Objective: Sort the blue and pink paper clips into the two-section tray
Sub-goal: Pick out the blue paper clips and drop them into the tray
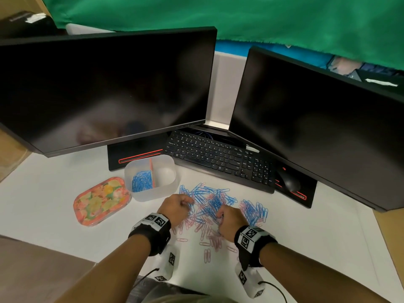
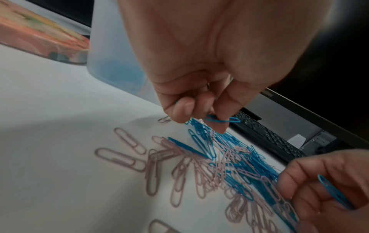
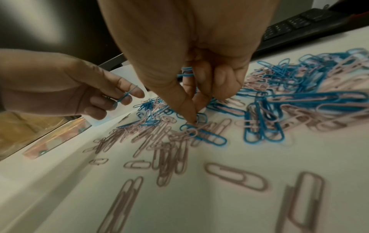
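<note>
- The left hand (image 1: 175, 207) hovered over the left edge of the mixed pile of clips (image 1: 215, 206) on the white desk (image 1: 48, 193), its fingers curled and pinching a blue paper clip (image 2: 223, 120) between thumb and fingertips, just above the heap.
- The right hand (image 1: 231, 221) sat over the middle of the pile, fingers curled, gripping several blue clips (image 3: 186, 74) against the palm while its thumb tip (image 3: 189, 115) pressed down among the clips on the desk.
- The two-section tray (image 1: 169, 189), a translucent tub with an orange divider (image 1: 152, 171), stood just beyond the left hand; its left section held a heap of sorted blue clips (image 1: 142, 181), while nothing could be made out in its right section.
- Loose pink paper clips (image 1: 207, 239) lay scattered on the near side of the pile, between the 2 wrists, and blue ones were thickest on the far and right sides.
- A floral lid (image 1: 101, 201) lay flat just left of the tray, touching or nearly touching it.
- Behind the work area stood 2 dark monitors (image 1: 105, 88), a black keyboard (image 1: 218, 156) between them, and a black mouse (image 1: 289, 182) at the keyboard's right end.
- Both wrists wore black bands (image 1: 150, 235) carrying printed square markers.
</note>
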`<act>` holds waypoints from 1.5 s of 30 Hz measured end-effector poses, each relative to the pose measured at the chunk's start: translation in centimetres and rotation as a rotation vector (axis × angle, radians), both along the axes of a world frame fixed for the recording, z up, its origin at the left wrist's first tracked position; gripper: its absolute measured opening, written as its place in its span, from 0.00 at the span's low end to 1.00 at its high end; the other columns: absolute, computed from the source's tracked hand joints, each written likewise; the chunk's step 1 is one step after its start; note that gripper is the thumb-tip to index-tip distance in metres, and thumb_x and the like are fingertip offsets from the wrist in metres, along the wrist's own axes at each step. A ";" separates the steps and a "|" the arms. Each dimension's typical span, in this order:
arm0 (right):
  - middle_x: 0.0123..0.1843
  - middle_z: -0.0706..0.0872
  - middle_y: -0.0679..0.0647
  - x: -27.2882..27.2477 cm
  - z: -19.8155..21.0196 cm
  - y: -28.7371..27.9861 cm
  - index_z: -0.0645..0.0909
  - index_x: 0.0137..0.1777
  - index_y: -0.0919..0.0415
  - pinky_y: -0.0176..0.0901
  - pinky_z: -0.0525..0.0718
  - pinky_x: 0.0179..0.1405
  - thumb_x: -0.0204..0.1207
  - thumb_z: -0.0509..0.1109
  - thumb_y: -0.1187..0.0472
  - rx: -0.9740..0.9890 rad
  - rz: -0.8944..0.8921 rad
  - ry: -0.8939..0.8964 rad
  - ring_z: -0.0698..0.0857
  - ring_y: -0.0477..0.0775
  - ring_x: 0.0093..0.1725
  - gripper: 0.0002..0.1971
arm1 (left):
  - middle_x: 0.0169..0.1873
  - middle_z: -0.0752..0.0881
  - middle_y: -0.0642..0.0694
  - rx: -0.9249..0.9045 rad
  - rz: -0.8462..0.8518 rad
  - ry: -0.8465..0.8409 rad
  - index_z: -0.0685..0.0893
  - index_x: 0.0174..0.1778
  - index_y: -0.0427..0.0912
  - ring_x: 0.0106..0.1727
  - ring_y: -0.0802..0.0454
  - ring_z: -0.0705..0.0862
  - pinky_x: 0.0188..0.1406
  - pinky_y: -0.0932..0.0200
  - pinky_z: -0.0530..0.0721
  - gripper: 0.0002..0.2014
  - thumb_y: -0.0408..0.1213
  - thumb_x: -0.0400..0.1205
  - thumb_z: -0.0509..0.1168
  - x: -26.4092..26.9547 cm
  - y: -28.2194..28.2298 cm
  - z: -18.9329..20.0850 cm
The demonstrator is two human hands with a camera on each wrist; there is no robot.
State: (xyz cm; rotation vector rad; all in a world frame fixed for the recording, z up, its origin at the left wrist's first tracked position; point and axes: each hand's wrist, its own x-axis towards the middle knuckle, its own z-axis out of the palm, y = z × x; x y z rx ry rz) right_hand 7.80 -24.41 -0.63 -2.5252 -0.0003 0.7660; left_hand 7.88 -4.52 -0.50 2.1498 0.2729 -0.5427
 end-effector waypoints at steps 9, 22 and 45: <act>0.53 0.88 0.60 0.1 -0.5 -0.5 0.85 0.53 0.66 0.46 0.87 0.52 0.70 0.67 0.75 -0.042 0.033 0.020 0.86 0.59 0.52 0.13 | 0.33 0.88 0.51 -0.130 0.103 0.043 0.86 0.36 0.46 0.39 0.51 0.84 0.50 0.57 0.80 0.11 0.38 0.82 0.61 -0.1 -0.2 -0.2; 0.35 0.82 0.52 2.1 2.4 1.2 0.76 0.31 0.58 0.37 0.76 0.34 0.78 0.63 0.63 0.250 -0.098 0.057 0.80 0.50 0.35 0.12 | 0.34 0.87 0.35 -0.678 0.467 0.175 0.84 0.49 0.34 0.26 0.46 0.85 0.29 0.59 0.83 0.11 0.27 0.86 0.55 -0.4 0.1 2.5; 0.44 0.80 0.60 10.0 7.4 19.4 0.73 0.36 0.57 0.42 0.89 0.45 0.81 0.60 0.69 0.731 -0.223 0.396 0.87 0.52 0.37 0.12 | 0.41 0.78 0.42 -0.459 0.835 0.005 0.79 0.51 0.43 0.51 0.44 0.79 0.60 0.48 0.80 0.05 0.37 0.85 0.59 3.0 10.6 8.5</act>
